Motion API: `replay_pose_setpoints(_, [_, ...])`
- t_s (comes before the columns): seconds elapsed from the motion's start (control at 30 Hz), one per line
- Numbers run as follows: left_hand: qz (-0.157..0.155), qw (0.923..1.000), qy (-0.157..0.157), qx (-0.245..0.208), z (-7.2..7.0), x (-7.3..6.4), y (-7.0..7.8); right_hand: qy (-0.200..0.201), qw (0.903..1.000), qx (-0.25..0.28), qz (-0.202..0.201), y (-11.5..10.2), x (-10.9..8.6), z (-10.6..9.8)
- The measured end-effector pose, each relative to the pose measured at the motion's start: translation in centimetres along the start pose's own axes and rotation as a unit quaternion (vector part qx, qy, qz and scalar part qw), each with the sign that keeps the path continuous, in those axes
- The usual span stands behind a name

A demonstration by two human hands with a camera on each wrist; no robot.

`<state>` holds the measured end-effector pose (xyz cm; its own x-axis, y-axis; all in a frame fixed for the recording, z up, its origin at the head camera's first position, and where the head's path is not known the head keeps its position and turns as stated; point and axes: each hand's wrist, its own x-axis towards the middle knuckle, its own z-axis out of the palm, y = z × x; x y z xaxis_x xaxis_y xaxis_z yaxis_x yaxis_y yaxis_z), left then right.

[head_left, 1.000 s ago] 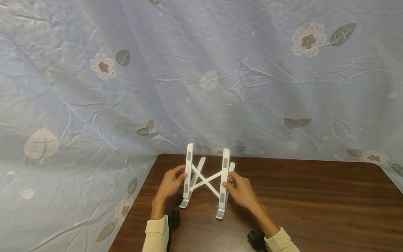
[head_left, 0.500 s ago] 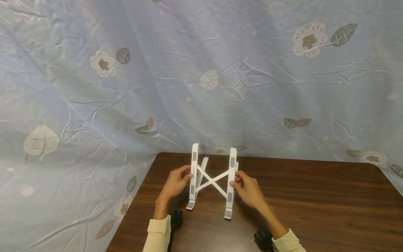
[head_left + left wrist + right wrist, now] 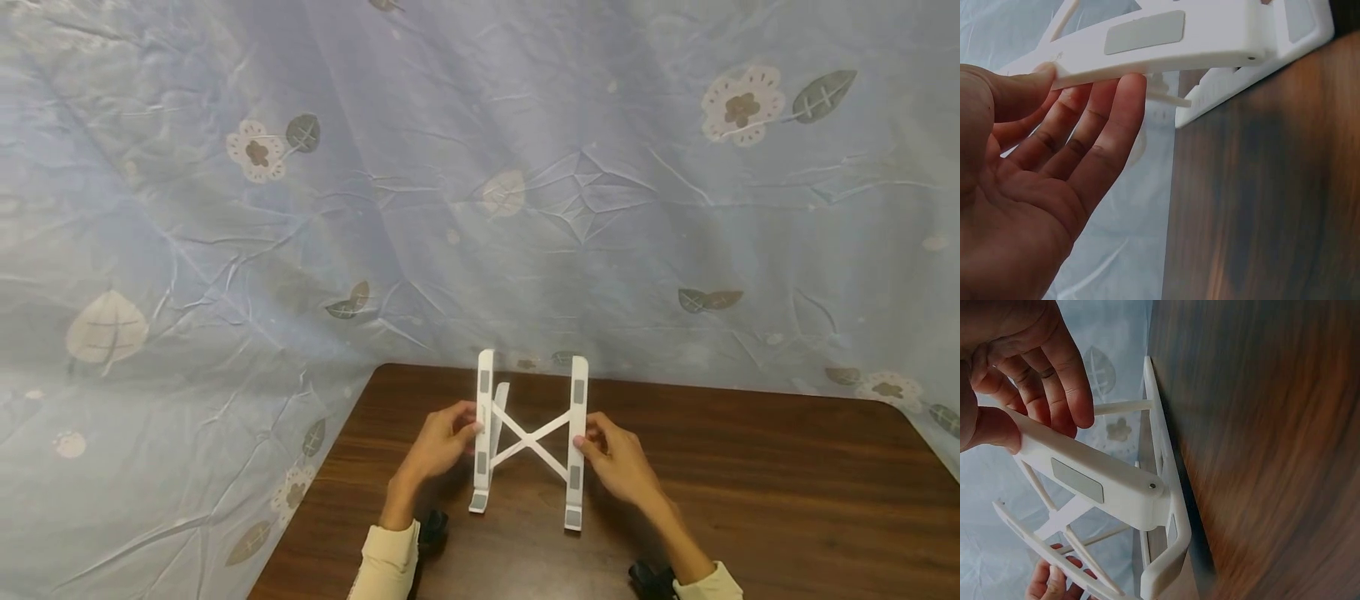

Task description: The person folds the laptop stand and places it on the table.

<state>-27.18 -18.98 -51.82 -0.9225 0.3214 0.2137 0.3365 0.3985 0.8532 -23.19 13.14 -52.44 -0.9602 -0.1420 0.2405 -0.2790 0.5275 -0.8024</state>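
Note:
A white folding laptop stand point(image 3: 528, 439) with grey pads and X-shaped cross bars stands unfolded on the brown table. My left hand point(image 3: 441, 442) pinches its left rail between thumb and fingers; in the left wrist view the thumb of that hand point(image 3: 1054, 150) lies on the rail's face and the fingertips touch its underside. On the other side, my right hand point(image 3: 618, 458) grips the right rail. The right wrist view shows the right hand point(image 3: 1029, 375) with its thumb on top of the rail point(image 3: 1094, 469) and the fingers beneath.
The wooden table point(image 3: 750, 483) extends to the right of the stand. Behind and to the left hangs a pale blue floral cloth point(image 3: 420, 167). Black wrist devices point(image 3: 651, 579) sit at both wrists.
Both hands and the laptop stand have moved to the right across the table. The stand has turned slightly, so its right rear leg is now hidden behind the rail.

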Motion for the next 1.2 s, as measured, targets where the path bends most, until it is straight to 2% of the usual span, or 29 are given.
replay_pose_setpoints(0.23, [0.026,0.9996,-0.014,0.003,1.7,0.0,0.6,0.005,0.9999,-0.009,0.014,0.9,-1.0,-1.4])
replay_pose_setpoints(0.53, [0.015,0.9994,-0.027,-0.013,3.0,-0.1,1.5,0.016,0.9992,-0.036,0.007,1.5,-1.8,-2.5])
replay_pose_setpoints(0.7, [0.022,0.9992,-0.031,-0.014,3.6,0.0,1.7,0.023,0.9986,-0.047,0.007,1.7,-2.3,-3.2])
replay_pose_setpoints(0.97, [0.034,0.9980,-0.050,-0.019,4.5,-0.2,2.0,0.019,0.9992,-0.031,0.016,2.0,-3.3,-4.1])
replay_pose_setpoints(1.2, [0.041,0.9969,-0.056,-0.035,4.8,-0.1,2.6,0.024,0.9986,-0.042,0.021,2.2,-3.2,-4.5])
